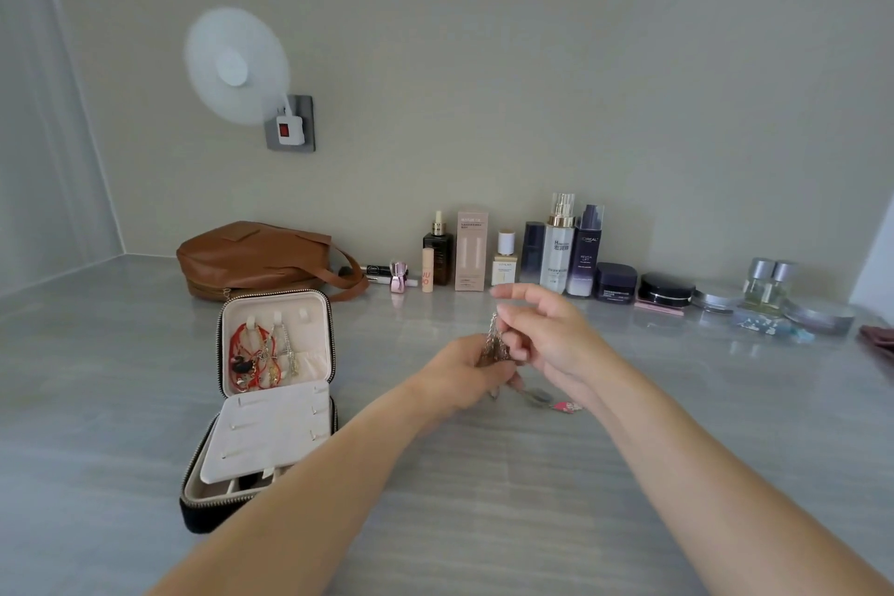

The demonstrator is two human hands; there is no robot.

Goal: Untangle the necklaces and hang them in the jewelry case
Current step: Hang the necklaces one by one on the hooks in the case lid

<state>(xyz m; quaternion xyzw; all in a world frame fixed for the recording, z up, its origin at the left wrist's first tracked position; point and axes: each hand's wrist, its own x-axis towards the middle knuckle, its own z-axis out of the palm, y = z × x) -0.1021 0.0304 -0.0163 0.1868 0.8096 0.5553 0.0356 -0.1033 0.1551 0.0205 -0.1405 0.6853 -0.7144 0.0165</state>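
grey counter (532,474) fills the lower view. the open jewelry case (314,339) sits at 9 o'clock of the hands, with red cords (246,353) hanging in its lid. left hand (464,373) curls round the tangled necklaces (493,344). right hand (551,334), at their 2 o'clock, pinches a raised strand, its other fingers loose.

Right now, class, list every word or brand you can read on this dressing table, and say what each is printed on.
"L'OREAL": dark purple pump bottle.
"REVITA LIFT": same bottle, lower down.
"H": white bottle with gold collar; the characters beneath are blurred.
"JU": peach tube; second line unclear.
Too small to read: pink carton, small white-capped bottle, dark jar.
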